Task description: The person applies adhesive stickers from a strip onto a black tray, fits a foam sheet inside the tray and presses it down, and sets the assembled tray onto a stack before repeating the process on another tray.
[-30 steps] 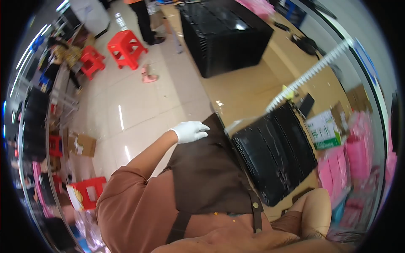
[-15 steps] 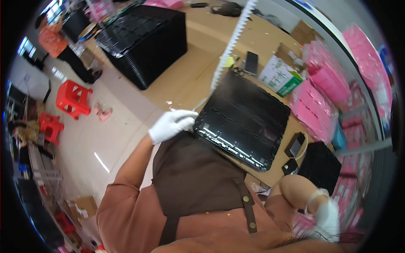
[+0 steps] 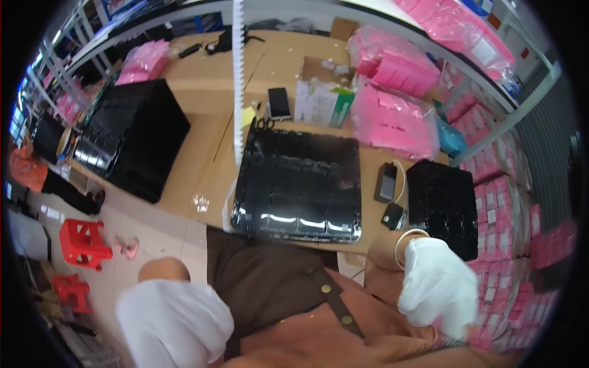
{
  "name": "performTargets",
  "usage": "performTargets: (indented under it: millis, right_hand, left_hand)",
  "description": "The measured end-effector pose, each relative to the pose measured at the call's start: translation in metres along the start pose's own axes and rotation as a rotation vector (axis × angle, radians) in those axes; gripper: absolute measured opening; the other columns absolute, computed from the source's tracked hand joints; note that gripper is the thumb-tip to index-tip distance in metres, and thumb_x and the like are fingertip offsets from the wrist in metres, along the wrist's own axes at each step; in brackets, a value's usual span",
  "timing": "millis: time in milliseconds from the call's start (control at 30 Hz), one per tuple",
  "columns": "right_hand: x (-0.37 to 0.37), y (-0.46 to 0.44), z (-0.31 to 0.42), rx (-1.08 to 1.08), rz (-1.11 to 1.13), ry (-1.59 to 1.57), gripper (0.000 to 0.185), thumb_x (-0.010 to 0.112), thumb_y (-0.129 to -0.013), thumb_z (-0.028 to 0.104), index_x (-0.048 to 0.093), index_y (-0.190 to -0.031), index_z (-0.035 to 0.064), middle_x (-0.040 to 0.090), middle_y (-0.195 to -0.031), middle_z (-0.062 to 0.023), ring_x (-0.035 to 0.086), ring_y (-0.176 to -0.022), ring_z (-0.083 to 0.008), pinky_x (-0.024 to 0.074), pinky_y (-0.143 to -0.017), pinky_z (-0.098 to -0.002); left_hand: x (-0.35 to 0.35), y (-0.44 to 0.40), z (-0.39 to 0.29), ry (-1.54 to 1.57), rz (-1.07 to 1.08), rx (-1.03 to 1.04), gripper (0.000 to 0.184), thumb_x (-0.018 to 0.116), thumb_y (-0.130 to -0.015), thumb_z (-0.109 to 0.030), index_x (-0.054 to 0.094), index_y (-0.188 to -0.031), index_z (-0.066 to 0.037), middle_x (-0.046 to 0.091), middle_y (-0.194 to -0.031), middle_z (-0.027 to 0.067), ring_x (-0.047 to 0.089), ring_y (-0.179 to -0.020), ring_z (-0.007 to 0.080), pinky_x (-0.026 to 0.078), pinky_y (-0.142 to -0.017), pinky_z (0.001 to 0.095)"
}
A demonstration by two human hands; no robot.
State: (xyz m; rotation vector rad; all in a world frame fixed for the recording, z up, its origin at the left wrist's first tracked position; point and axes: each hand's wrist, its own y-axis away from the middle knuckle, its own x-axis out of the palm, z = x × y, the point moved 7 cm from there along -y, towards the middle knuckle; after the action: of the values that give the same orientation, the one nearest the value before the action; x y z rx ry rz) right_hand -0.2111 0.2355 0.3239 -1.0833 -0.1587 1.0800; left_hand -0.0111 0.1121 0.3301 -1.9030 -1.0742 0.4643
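Observation:
My left hand [image 3: 175,322], in a white glove, is raised close to the camera at the lower left. Its fingers bend downward, and the tips are blurred and cut off by the lower edge. My right hand [image 3: 438,285], also white-gloved and with a bracelet at the wrist, is lifted at the lower right. Its fingers curl down with their tips hidden, so I cannot tell whether it holds anything. Between and beyond the hands, a stack of glossy black moulded plastic trays [image 3: 297,184] lies at the table's front edge, touched by neither hand.
A tall black tray stack [image 3: 138,141] stands left on the table [image 3: 205,135]. Behind are a phone [image 3: 278,103], scissors [image 3: 262,122] and a carton [image 3: 322,101]. Pink bagged trays [image 3: 392,116], a power adapter [image 3: 386,182] and more black trays [image 3: 442,202] sit right. Red stools [image 3: 84,242] and another person [image 3: 46,178] are left.
My left hand has left the tray stack's corner and come up near the camera. My right hand has risen too. The view has turned, and the trays now sit squarer in front.

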Motion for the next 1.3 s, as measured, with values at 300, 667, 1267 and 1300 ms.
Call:
performTargets:
  millis: [300,667,1267,1300]
  right_hand:
    - [-0.205,0.388,-0.05,1.426,-1.343,1.248,0.039,0.072,-0.079,0.03,0.066,-0.101,-0.0012,0.066,-0.1,-0.013,0.064,-0.093,-0.0224,0.0498,-0.079,-0.0323]
    - [-0.195,0.397,-0.094,1.68,-1.047,1.836,0.026,0.06,-0.078,0.018,0.062,-0.099,0.0023,0.066,-0.097,-0.0179,0.065,-0.086,-0.0366,0.0531,-0.075,-0.0455]
    - [-0.052,0.408,-0.097,1.448,-1.531,0.782,0.083,0.075,-0.082,0.046,0.041,-0.144,0.0016,0.06,-0.122,-0.0173,0.062,-0.089,-0.0197,0.0508,-0.083,-0.0331]
    - [-0.057,0.413,-0.111,1.375,-1.479,0.715,0.086,0.075,-0.082,0.045,0.039,-0.145,0.0005,0.062,-0.117,-0.0152,0.061,-0.086,-0.0174,0.0507,-0.079,-0.0316]
  left_hand:
    - [-0.101,0.158,0.071,-0.7,-0.913,-0.955,0.024,0.062,-0.091,-0.009,0.067,-0.112,0.001,0.067,-0.084,0.0061,0.063,-0.071,0.013,0.051,-0.066,0.0276]
    - [-0.185,0.239,0.136,-0.425,-1.248,-0.952,0.038,0.05,-0.102,-0.026,0.06,-0.124,0.004,0.069,-0.096,0.0118,0.067,-0.084,0.0171,0.053,-0.076,0.027]
    - [-0.261,0.317,0.187,0.137,-1.637,-0.944,0.029,0.065,-0.09,-0.018,0.057,-0.113,-0.002,0.065,-0.109,0.0179,0.068,-0.094,0.0338,0.058,-0.077,0.0468]
    - [-0.263,0.321,0.185,0.14,-1.634,-0.954,0.029,0.065,-0.09,-0.018,0.057,-0.112,-0.002,0.065,-0.109,0.0183,0.068,-0.093,0.0336,0.058,-0.077,0.0462]
